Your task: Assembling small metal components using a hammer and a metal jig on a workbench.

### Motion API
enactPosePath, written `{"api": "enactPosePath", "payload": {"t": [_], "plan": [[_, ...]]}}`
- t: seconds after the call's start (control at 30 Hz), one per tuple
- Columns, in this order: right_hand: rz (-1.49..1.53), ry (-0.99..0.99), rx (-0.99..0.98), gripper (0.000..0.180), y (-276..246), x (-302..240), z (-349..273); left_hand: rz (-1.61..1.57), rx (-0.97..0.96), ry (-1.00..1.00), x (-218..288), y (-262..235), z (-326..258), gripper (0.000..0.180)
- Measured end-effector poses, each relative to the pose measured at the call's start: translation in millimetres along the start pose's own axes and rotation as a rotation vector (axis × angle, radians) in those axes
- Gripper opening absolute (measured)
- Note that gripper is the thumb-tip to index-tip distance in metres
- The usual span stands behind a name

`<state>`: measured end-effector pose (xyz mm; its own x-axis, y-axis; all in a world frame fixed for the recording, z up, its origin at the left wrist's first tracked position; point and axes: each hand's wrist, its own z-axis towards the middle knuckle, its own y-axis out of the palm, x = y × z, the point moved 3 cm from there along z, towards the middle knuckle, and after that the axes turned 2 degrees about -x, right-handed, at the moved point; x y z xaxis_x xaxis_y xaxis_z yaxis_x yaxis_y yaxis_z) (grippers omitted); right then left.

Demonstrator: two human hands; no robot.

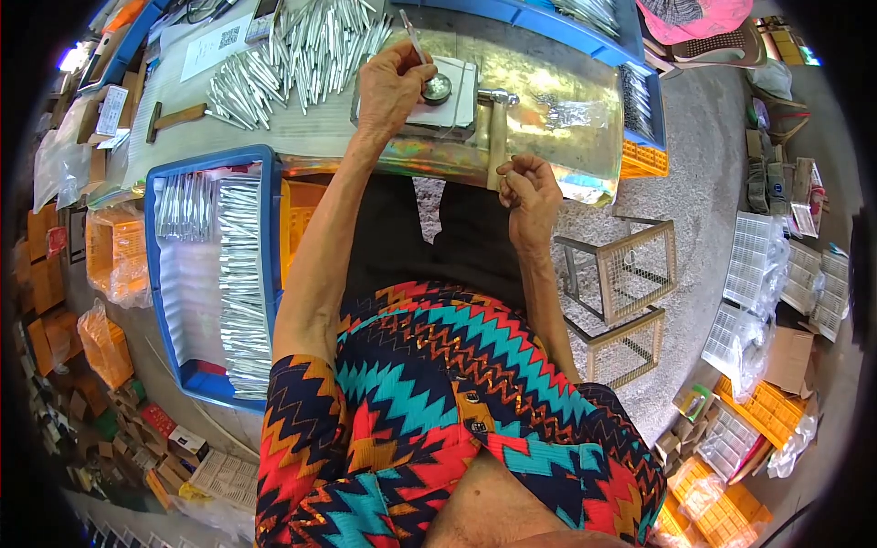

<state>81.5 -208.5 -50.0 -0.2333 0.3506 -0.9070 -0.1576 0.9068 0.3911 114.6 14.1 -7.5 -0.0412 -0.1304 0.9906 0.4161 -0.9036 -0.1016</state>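
My left hand (391, 89) is closed in a pinch on a slim silver metal strip (412, 35), which points up and away. Just below its fingertips a round dark metal disc (438, 89) lies on a flat block with a pale top (457, 111). My right hand (532, 194) is curled with its fingertips together, beside the light handle (498, 137) of a hammer. What those fingers hold, if anything, is too small to make out. The hammer's shiny head (499, 96) rests right of the block.
Loose silver strips (315, 55) are heaped at the table's far left, near a second hammer (179, 119). A blue tray (157, 265) of stacked strips stands lower left. More blue bins (548, 27) line the far right. Metal-framed stools (630, 274) stand on the floor at right.
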Motion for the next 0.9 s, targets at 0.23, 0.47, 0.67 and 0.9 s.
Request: {"api": "enactPosePath", "payload": {"t": [0.23,0.47,0.67,0.9], "plan": [[-0.891,-0.390,0.162,0.016,-10,-3,8,0.191,-0.033,0.149,3,0,2,0.008],[-1.487,-0.292,0.088,0.033,10,9,14,0.296,-0.031,0.309,8,1,-5,0.008],[-0.502,0.248,-0.176,0.019,-9,14,42,0.309,-0.020,0.423,9,1,-5,0.013],[-0.197,0.450,-0.014,0.013,1,-21,41,0.333,-0.028,0.493,7,1,-6,0.015]]}}
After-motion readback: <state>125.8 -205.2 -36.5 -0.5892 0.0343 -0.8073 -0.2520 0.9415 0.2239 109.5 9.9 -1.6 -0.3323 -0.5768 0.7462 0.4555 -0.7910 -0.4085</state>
